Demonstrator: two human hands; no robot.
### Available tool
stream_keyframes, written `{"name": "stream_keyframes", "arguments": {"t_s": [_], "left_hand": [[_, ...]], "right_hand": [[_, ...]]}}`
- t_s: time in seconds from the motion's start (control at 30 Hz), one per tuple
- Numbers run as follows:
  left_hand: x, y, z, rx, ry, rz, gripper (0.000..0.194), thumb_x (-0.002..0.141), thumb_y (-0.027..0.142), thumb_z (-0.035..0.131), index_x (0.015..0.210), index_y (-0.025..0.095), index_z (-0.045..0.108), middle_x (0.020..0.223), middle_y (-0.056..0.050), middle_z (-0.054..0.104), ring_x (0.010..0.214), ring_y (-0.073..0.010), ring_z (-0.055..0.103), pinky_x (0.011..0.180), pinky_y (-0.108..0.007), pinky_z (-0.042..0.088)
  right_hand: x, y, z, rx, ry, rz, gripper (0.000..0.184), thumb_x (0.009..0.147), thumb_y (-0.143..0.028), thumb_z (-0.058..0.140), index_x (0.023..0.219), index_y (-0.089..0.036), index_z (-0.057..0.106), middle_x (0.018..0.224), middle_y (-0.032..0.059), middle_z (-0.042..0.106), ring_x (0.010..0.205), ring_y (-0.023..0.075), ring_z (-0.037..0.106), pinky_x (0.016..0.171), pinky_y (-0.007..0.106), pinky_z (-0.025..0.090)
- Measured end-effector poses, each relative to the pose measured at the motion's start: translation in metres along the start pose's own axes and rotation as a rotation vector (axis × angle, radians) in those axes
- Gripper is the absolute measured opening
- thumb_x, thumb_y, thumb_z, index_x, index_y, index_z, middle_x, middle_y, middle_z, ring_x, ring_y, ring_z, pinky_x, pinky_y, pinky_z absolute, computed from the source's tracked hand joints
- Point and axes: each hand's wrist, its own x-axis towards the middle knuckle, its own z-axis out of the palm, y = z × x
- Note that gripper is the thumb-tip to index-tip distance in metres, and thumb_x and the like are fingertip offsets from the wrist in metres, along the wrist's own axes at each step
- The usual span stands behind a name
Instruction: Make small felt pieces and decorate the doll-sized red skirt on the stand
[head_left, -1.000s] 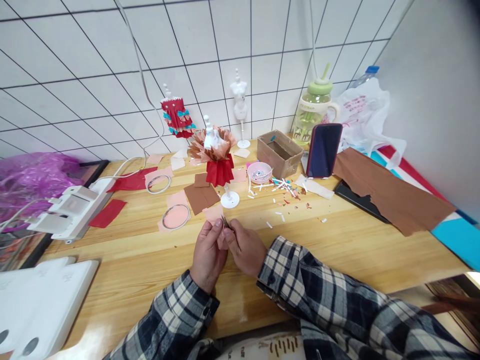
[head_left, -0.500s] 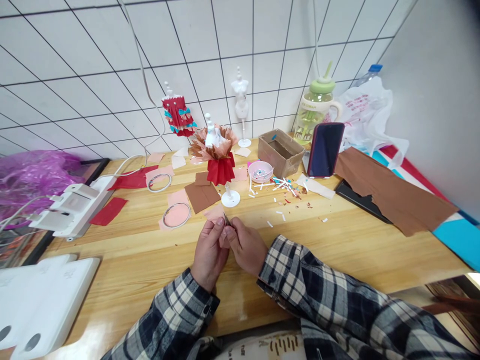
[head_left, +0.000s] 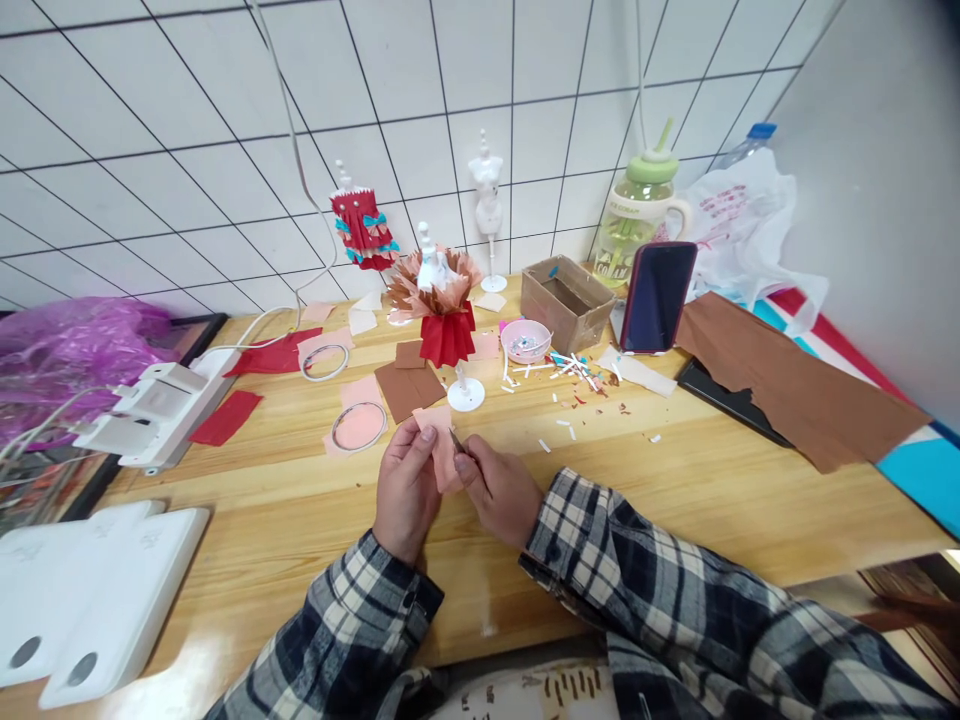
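My left hand (head_left: 407, 490) pinches a pale pink piece of paper (head_left: 441, 445) between thumb and fingers. My right hand (head_left: 501, 490) is closed round a small dark pointed tool (head_left: 455, 440), most of it hidden in the fingers. The tool's tip lies against the right side of the pink paper. Just beyond the hands stands a white mini dress form (head_left: 466, 394) wearing a red pleated paper skirt (head_left: 448, 335) and a pink-and-brown ruffle (head_left: 412, 285). Brown paper squares (head_left: 409, 388) and a silver ring on pink paper (head_left: 358, 427) lie left of it.
Behind are a dress form in red (head_left: 364, 228), a bare one (head_left: 488, 205), a cardboard box (head_left: 568, 308) and a pink bowl (head_left: 526, 342) with paper scraps (head_left: 577, 368). A phone (head_left: 658, 298), jug (head_left: 637, 220) and brown paper (head_left: 802, 395) stand right; a power strip (head_left: 176, 415) lies left.
The pink paper has been raised and opened out between my hands, showing more of its face. My right hand has shifted slightly right, and the tool's tip is apart from my left fingers.
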Motion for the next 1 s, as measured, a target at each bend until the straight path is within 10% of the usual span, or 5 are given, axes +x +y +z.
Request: {"name": "stream_keyframes", "arguments": {"t_s": [1.0], "left_hand": [[-0.0044, -0.0023, 0.0051, 0.032, -0.055, -0.126, 0.022, 0.072, 0.024, 0.078, 0.092, 0.018, 0.07, 0.084, -0.001, 0.074, 0.071, -0.0121, 0.068, 0.065, -0.021, 0.053]], "right_hand": [[0.0002, -0.0018, -0.0007, 0.115, 0.011, 0.028, 0.028, 0.101, -0.037, 0.029, 0.107, -0.02, 0.051, 0.07, -0.0014, 0.058, 0.062, 0.015, 0.056, 0.058, 0.025, 0.035]]}}
